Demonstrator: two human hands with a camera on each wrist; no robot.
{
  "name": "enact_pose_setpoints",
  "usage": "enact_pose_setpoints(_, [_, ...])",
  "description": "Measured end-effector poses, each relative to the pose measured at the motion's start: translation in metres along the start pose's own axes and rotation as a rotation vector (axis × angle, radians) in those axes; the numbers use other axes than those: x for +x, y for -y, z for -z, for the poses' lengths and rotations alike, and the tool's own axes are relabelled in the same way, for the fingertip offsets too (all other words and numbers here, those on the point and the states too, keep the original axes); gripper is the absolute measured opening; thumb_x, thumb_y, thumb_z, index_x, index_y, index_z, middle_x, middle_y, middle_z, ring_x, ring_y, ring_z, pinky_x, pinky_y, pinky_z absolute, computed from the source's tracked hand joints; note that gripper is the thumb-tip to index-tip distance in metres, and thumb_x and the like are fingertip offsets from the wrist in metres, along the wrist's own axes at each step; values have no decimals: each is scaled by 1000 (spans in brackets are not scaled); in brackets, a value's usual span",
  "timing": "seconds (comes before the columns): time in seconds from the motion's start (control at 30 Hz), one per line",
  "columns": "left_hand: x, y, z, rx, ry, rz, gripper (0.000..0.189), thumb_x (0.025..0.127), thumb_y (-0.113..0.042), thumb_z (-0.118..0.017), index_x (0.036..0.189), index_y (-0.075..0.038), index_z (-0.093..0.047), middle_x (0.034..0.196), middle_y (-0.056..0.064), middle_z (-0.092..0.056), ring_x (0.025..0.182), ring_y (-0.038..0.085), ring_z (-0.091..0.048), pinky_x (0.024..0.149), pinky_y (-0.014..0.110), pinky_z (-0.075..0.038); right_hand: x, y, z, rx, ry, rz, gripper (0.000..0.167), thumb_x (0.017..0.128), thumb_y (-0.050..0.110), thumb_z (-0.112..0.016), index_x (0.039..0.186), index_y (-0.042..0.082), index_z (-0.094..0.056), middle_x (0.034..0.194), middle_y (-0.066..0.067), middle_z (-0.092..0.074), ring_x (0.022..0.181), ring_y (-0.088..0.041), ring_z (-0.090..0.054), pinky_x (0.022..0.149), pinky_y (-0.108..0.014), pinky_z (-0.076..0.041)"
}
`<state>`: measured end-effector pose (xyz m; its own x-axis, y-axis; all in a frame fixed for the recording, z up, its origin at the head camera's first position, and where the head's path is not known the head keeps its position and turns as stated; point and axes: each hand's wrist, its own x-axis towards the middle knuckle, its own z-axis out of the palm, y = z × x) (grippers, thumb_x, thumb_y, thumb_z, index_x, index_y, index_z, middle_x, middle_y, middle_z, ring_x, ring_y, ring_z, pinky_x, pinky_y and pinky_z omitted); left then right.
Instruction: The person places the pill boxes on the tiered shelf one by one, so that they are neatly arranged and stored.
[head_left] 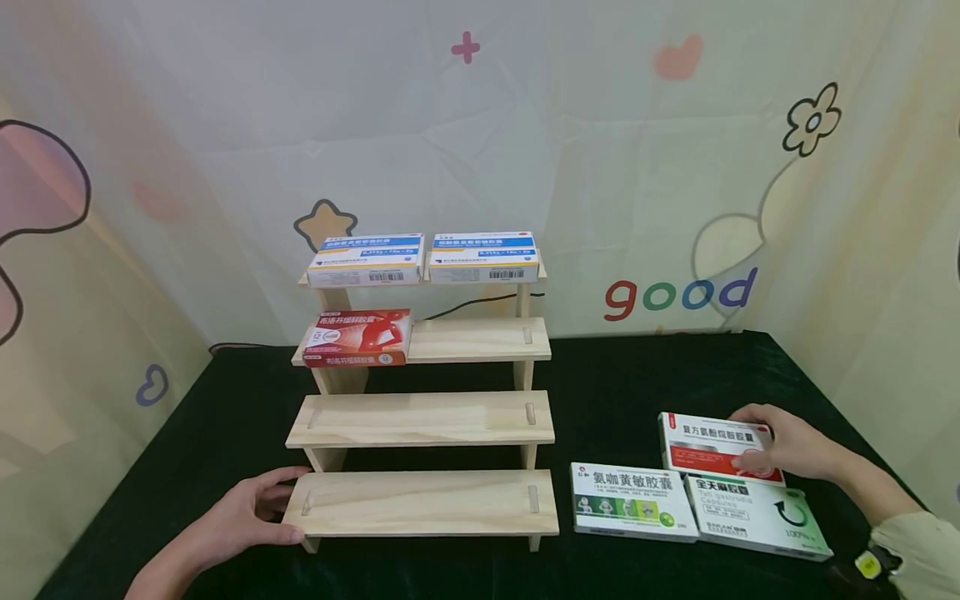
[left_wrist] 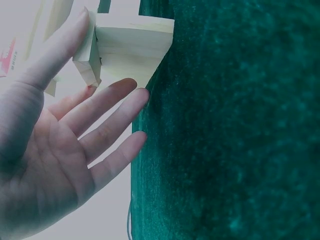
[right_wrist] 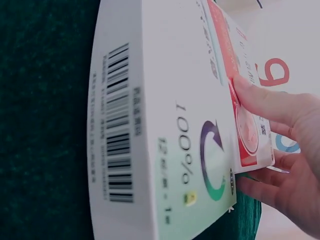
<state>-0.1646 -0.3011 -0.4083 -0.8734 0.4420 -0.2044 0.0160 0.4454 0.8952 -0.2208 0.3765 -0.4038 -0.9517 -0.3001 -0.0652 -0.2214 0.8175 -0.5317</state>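
At the left end of the lowest step of a four-step wooden stand [head_left: 427, 504], my left hand [head_left: 243, 517] holds the board between thumb and index finger. Its other fingers stretch out free beside the stand in the left wrist view. To the right, my right hand [head_left: 787, 446] grips a red-and-white medicine box [head_left: 701, 437], thumb on its printed face and fingers at the far edge. Just in front lie a white-and-green medicine box with a curved arrow [head_left: 757, 517] and another white medicine box with a green picture strip [head_left: 630, 504].
Two blue-and-white boxes, one left [head_left: 367, 260] and one right [head_left: 483, 258], lie on the top step. A red box [head_left: 357, 337] occupies the left of the step below. Dark green cloth [head_left: 420, 575] covers the table, and a printed curtain [head_left: 480, 150] hangs behind.
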Motion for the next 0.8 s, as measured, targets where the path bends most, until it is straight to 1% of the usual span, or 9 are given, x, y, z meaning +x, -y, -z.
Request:
enact_pose_setpoints(0.17, [-1,-1,-1,-5,-1,9,73,81,-14,-68,133,15,-26,121,32,-49,103,34,-54,79,41,-49,-3,-2,3,12,-46,34,45,75,20,-73,111,0,-54,104,-12,-55,89,-22,-47,70,-32,-44])
enact_pose_setpoints(0.3, [-1,-1,-1,-7,-1,5,74,80,-14,-69,133,15,-26,121,33,-49,104,36,-54,78,42,-49,-6,-3,7,28,-85,73,39,79,17,-70,112,2,-56,106,-12,-55,88,-10,-46,69,-25,-43])
enact_pose_setpoints(0.37, [-1,-2,-1,-6,-2,8,74,80,-14,-69,133,15,-26,121,33,-49,104,35,-54,78,43,-48,-6,-3,9,36,-100,93,37,80,15,-68,112,2,-57,107,-12,-56,85,-4,-45,69,-21,-44])
enact_pose_setpoints(0.43, [0,-2,-1,-2,-2,11,74,80,-14,-69,133,15,-26,120,33,-50,103,35,-54,78,43,-48,-7,-3,10,53,-109,101,35,81,13,-67,113,0,-58,108,-14,-56,83,-1,-45,68,-20,-44])
enact_pose_setpoints(0.53, [-1,-2,-1,0,-5,18,73,81,-14,-68,133,15,-26,121,32,-49,103,34,-54,79,43,-48,-7,-2,12,72,-124,96,33,83,11,-64,113,-1,-59,108,-17,-57,82,-1,-46,66,-20,-45])
enact_pose_setpoints(0.63, [-1,-2,-1,5,-7,19,73,81,-15,-68,132,15,-26,121,33,-48,103,35,-54,79,43,-49,-6,-2,13,78,-133,74,31,84,11,-63,113,-1,-59,109,-18,-57,82,-1,-46,66,-21,-45])
enact_pose_setpoints(0.73, [-1,-2,-1,9,-7,16,72,81,-15,-68,132,15,-26,122,33,-48,103,34,-55,79,42,-49,-5,-1,15,79,-128,50,31,85,11,-62,113,-1,-59,110,-20,-57,84,-6,-48,67,-21,-45])
enact_pose_setpoints(0.8, [-1,-2,-1,5,-2,5,72,81,-14,-68,132,16,-26,122,34,-48,103,34,-55,78,42,-49,-4,0,17,88,-119,35,31,86,11,-61,114,-1,-59,111,-22,-56,87,-11,-49,67,-21,-45])
